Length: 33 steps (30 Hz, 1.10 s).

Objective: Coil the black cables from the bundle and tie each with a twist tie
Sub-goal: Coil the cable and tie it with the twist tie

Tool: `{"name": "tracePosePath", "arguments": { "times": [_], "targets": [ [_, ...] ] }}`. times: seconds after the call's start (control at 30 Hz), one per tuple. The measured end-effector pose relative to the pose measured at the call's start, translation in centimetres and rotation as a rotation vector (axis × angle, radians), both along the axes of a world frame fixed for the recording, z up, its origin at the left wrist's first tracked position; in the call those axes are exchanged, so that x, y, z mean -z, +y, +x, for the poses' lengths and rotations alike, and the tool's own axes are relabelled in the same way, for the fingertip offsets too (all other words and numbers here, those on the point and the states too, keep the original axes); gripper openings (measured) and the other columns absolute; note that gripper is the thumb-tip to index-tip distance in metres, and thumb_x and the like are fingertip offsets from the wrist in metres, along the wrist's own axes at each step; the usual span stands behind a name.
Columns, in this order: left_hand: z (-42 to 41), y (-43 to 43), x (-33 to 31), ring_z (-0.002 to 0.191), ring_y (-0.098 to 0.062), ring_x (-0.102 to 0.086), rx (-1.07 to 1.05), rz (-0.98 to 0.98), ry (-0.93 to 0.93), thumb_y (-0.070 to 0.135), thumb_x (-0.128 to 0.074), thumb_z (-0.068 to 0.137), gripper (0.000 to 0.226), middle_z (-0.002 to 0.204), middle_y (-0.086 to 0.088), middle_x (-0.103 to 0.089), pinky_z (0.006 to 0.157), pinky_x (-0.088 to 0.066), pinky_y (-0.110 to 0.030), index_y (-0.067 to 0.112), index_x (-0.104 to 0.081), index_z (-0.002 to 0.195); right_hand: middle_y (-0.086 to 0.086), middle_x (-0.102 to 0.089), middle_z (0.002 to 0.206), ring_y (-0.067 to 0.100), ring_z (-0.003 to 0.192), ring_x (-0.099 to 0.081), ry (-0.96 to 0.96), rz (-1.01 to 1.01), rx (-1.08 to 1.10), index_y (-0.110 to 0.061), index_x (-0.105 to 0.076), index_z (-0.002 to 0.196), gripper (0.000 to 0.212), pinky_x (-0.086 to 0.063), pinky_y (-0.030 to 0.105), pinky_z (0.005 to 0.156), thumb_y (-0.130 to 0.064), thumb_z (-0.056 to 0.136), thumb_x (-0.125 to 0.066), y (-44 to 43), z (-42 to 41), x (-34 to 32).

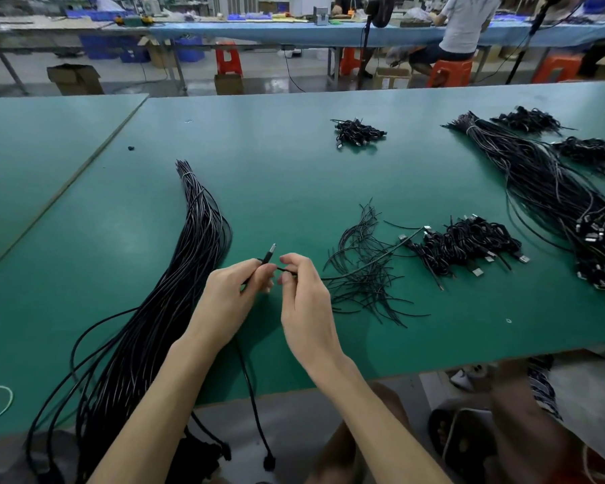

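A long bundle of black cables [175, 284] lies on the green table [294, 162], left of my hands, running off the near edge. My left hand [234, 291] grips one black cable [250, 382] just behind its plug, which points up and away. My right hand [301, 295] pinches the same cable close beside the left hand. The cable's other end hangs below the table edge. Loose black twist ties [364, 270] lie scattered right of my right hand. A pile of coiled, tied cables [465, 244] sits further right.
A second large cable bundle [545, 190] stretches along the right side, with small coiled piles [358, 131] at the back. A seam splits the table at the left. Someone's knees and a sandalled foot show below the near edge. People sit at a far bench.
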State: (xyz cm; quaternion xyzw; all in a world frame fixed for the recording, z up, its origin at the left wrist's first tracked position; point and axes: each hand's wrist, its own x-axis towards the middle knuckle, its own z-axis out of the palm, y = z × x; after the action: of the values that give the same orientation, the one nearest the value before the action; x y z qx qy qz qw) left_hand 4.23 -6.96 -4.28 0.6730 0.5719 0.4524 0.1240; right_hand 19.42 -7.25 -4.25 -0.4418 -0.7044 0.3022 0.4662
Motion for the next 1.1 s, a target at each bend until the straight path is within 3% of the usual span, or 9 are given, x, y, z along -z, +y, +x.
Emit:
{"name": "tracePosePath", "arguments": {
  "times": [0.2,0.27,0.37,0.5,0.6,0.8,0.93,1.03,1.1],
  "targets": [
    [0.1,-0.3,-0.1,0.068,-0.012,-0.066,-0.104,0.048,-0.019,0.040,-0.050,0.102,0.038,0.075,0.010,-0.071,0.063,-0.052,-0.028,0.012,-0.071,0.088,-0.004,-0.069,0.112,0.009,0.098,-0.062,-0.094,0.064,-0.092,-0.020,-0.048,0.135,0.026,-0.047,0.023,0.080,-0.018,0.110,-0.041,-0.7,0.0,-0.2],
    [0.3,-0.2,-0.1,0.077,-0.001,-0.071,-0.126,0.021,-0.135,0.035,-0.053,0.104,0.034,0.079,0.019,-0.074,0.068,-0.052,-0.015,0.014,-0.074,0.088,-0.003,-0.071,0.108,0.008,0.082,-0.064,-0.118,0.067,-0.124,-0.017,-0.047,0.134,0.025,-0.052,0.033,0.077,-0.018,0.110,-0.043,-0.8,0.0,-0.3],
    [0.8,0.1,-0.1,0.084,-0.005,-0.074,-0.133,-0.013,-0.216,0.037,-0.053,0.105,0.037,0.086,0.011,-0.078,0.074,-0.056,-0.019,0.012,-0.079,0.096,0.000,-0.072,0.100,0.016,0.062,-0.062,-0.183,0.074,-0.163,-0.013,-0.048,0.128,0.020,-0.055,0.044,0.071,-0.021,0.110,-0.044,-0.7,-0.1,-0.4],
    [0.5,0.5,-0.5,0.100,-0.026,-0.076,0.057,-0.225,-0.885,0.041,-0.053,0.105,0.048,0.107,-0.015,-0.078,0.079,-0.061,-0.027,-0.003,-0.071,0.111,-0.006,-0.067,0.080,0.012,0.049,-0.058,-0.126,0.012,-0.174,-0.016,-0.048,0.112,0.009,-0.056,0.044,0.065,-0.025,0.110,-0.046,-0.6,-0.3,-0.4],
    [0.1,0.6,-1.1,0.105,-0.023,-0.075,0.178,-0.379,-1.279,0.044,-0.050,0.100,0.056,0.117,-0.018,-0.075,0.077,-0.061,-0.028,-0.005,-0.062,0.124,-0.007,-0.066,0.076,0.016,0.041,-0.057,-0.119,-0.028,-0.205,-0.018,-0.049,0.102,0.011,-0.055,0.037,0.057,-0.026,0.109,-0.048,-0.6,-0.3,-0.4],
    [-0.7,0.8,-1.9,0.060,0.000,-0.065,0.219,-0.302,-1.735,0.033,-0.053,0.101,0.028,0.073,0.007,-0.068,0.056,-0.052,-0.014,0.008,-0.064,0.100,-0.012,-0.062,0.071,0.008,0.048,-0.057,-0.084,-0.104,-0.191,-0.016,-0.068,0.090,0.024,-0.051,0.025,0.056,-0.031,0.105,-0.058,-0.2,0.0,0.0],
    [-1.1,0.0,-2.4,0.037,-0.008,-0.027,0.328,-0.368,-1.689,0.040,-0.046,0.107,0.045,0.053,0.012,-0.035,0.039,-0.031,-0.021,0.016,-0.059,0.071,-0.025,-0.061,0.066,-0.003,0.058,-0.056,0.012,-0.231,-0.163,-0.020,-0.071,0.085,0.019,-0.039,0.011,0.059,-0.032,0.099,-0.068,0.3,0.2,0.2],
    [-0.6,0.0,-2.6,0.041,-0.009,-0.011,0.214,-0.393,-1.511,0.042,-0.050,0.103,0.051,0.047,0.010,-0.026,0.038,-0.019,-0.023,0.018,-0.053,0.058,-0.009,-0.067,0.082,0.002,0.065,-0.057,0.205,-0.315,-0.071,-0.021,-0.063,0.093,0.018,-0.046,0.019,0.065,-0.030,0.091,-0.078,0.6,0.5,0.2],
    [0.1,0.0,-2.5,0.040,-0.007,-0.013,0.136,-0.334,-1.248,0.043,-0.050,0.103,0.054,0.046,0.008,-0.025,0.040,-0.014,-0.023,0.018,-0.049,0.055,0.000,-0.068,0.089,0.008,0.068,-0.058,0.319,-0.349,-0.016,-0.019,-0.059,0.099,0.023,-0.049,0.027,0.067,-0.028,0.090,-0.079,0.8,0.9,0.1]
  ]
}}
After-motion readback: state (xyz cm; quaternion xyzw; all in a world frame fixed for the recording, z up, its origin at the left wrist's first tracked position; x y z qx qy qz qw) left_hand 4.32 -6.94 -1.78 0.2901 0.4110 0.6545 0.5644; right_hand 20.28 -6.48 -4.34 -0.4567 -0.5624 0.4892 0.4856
